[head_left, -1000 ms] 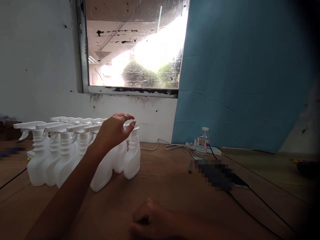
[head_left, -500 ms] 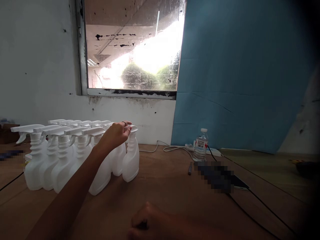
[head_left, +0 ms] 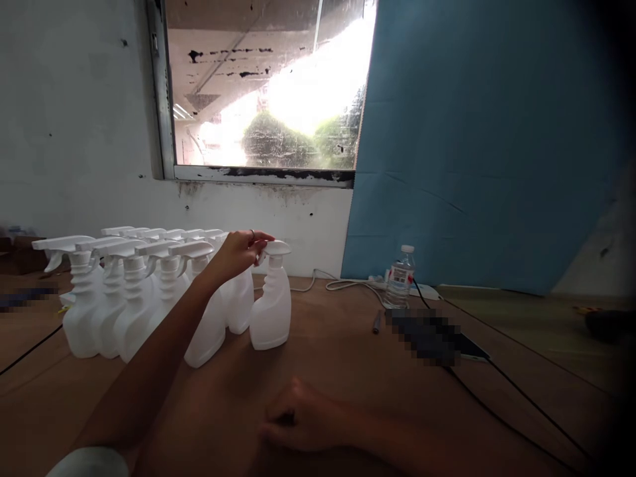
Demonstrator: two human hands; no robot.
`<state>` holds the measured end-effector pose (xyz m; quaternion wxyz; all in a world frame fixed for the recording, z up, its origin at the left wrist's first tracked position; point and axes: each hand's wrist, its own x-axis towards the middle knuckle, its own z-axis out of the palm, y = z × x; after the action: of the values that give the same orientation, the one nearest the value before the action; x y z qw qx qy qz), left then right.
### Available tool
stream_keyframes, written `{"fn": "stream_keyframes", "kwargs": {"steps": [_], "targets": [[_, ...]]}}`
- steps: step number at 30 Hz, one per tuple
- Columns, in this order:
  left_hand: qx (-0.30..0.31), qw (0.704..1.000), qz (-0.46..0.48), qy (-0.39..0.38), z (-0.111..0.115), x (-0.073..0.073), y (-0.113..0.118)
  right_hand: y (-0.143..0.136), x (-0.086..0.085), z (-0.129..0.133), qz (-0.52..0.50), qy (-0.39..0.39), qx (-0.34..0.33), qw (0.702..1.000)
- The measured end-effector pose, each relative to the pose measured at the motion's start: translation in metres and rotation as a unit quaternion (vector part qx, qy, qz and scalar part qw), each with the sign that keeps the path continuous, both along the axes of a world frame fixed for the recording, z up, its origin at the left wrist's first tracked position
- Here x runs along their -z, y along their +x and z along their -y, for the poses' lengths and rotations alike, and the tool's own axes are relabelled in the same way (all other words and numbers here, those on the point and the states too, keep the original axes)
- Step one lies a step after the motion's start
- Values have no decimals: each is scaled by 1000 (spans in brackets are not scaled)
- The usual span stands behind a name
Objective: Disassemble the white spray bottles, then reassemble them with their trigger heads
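Several white spray bottles [head_left: 134, 311] stand upright in close rows on the left of the brown table. At the right end of the group is one more white spray bottle [head_left: 271, 315], a little apart. My left hand [head_left: 243, 252] has its fingers on the trigger head of that bottle; the thumb is below the nozzle and a finger lies along the top. My right hand [head_left: 298, 417] is curled near the table's front, with its fingers closed; what it holds, if anything, is hidden in shadow.
A clear water bottle [head_left: 400, 278] stands at the back right, beside a white cable. A small dark marker-like object [head_left: 376, 322] and a partly pixelated dark device [head_left: 432, 338] with black cables lie nearby. A window and blue sheet are behind.
The end spray bottle has moved slightly right, away from the group, and turned more upright with my left hand on it. The camera view has shifted slightly. My right hand stays curled.
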<state>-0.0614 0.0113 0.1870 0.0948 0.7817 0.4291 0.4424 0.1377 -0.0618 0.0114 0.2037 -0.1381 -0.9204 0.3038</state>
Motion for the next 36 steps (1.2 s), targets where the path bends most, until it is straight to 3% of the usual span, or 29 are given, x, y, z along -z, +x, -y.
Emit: {"fn": "stream_keyframes", "kwargs": {"steps": [8,19,21,23,26,29,30,32,36], "targets": [[98,993,56,-45,-5,4,5,3,-5,1,23,-15,-8,1000],[168,981,81,-57,-8,7,10,2,-7,5,43,-51,-3,998],[169,981,76,-57,-5,6,12,2,-7,6,43,-30,-6,999],[172,981,70,-53,-3,6,14,0,-12,5,22,45,9,999],[174,982,62,-45,-2,7,16,1,-38,-8,-78,228,100,965],[173,982,61,-41,-1,7,17,6,-81,-35,-204,343,261,879],[175,982,61,-43,-1,7,18,7,-95,-45,-232,340,320,853],[173,982,60,-48,1,6,18,10,-118,-63,-248,305,383,836],[189,979,59,-52,2,6,19,10,-139,-79,-213,197,433,854]]}}
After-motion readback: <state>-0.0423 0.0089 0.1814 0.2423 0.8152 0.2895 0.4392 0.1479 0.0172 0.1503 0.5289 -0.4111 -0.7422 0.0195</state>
